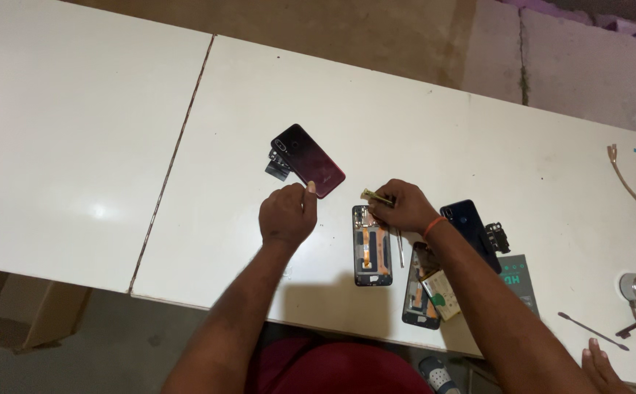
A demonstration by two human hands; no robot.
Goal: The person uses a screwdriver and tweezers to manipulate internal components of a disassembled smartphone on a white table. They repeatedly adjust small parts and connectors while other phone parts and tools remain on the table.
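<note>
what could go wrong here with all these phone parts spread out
The right hand pinches a small yellowish part above the opened phone frame; it could slip into the frame or bend. The second opened phone lies close to the table edge and could be knocked off by the forearm.

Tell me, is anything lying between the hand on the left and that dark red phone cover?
Nothing visible does. The left hand is curled in a loose fist right beside the near end of the dark red phone cover, thumb pointing at it, with only bare white table around them. The opened phone frame lies off to the side, under the right hand.
</note>
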